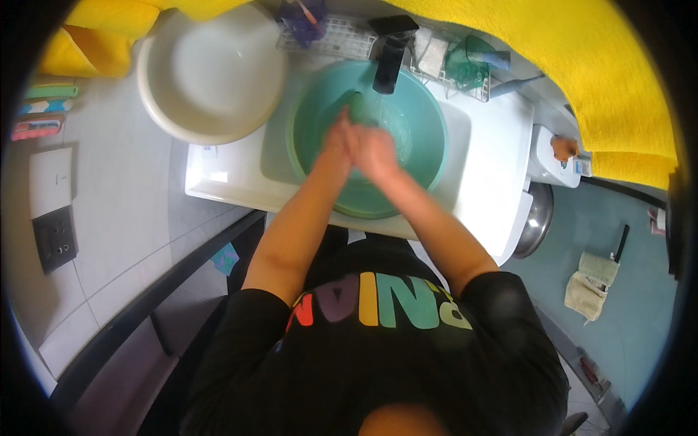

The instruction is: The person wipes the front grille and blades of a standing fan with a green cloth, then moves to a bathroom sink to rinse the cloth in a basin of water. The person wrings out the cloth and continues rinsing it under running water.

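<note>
Over the teal plastic basin point(417, 174), my left hand point(339, 135) and my right hand point(373, 146) are pressed together, both blurred by motion. A green item point(357, 108) sticks out between them on the far side, and its kind is too blurred to tell. My fingers close around its near end, which is hidden. Under the black faucet point(386, 71), a thin stream of water falls into the basin, just beyond my right hand. The basin stands in the white sink point(466, 136).
A large white basin point(212, 71) rests at the sink's left. Wire racks point(349, 39) flank the faucet, the right one holding a green mesh item point(468, 62). Yellow towels point(616, 82) hang overhead. A white toilet tank point(548, 158) and a steel bowl point(537, 220) are at right.
</note>
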Motion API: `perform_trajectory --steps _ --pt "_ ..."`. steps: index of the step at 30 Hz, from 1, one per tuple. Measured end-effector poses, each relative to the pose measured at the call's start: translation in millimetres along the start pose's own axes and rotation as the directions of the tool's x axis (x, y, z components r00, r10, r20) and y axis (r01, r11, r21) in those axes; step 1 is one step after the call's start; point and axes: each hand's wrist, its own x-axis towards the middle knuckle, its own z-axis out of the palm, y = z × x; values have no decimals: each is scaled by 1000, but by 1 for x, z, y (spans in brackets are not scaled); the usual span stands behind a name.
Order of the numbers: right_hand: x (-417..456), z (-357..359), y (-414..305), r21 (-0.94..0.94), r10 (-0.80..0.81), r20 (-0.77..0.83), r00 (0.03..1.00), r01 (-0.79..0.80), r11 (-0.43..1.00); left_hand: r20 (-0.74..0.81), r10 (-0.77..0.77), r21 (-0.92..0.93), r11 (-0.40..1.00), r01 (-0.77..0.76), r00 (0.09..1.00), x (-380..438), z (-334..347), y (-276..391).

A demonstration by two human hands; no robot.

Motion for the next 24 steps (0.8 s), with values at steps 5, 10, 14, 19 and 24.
perform_trajectory --steps 5,10,14,19,24 --pt "42 9 43 -133 157 -158 975 -179 975 3 56 22 998 -56 998 -7 22 -19" --pt "15 18 27 -275 21 -44 999 -32 961 -79 17 64 998 -11 997 -10 3 1" --pt "54 12 106 268 529 -77 845 -494 827 -48 -37 108 993 42 998 -29 32 -11" --pt "39 -23 70 774 282 396 874 -483 410 -41 5 -46 999 -7 999 -8 -3 7" --pt "4 15 13 46 -62 -65 996 65 997 -14 133 149 980 -130 991 -11 -5 9"
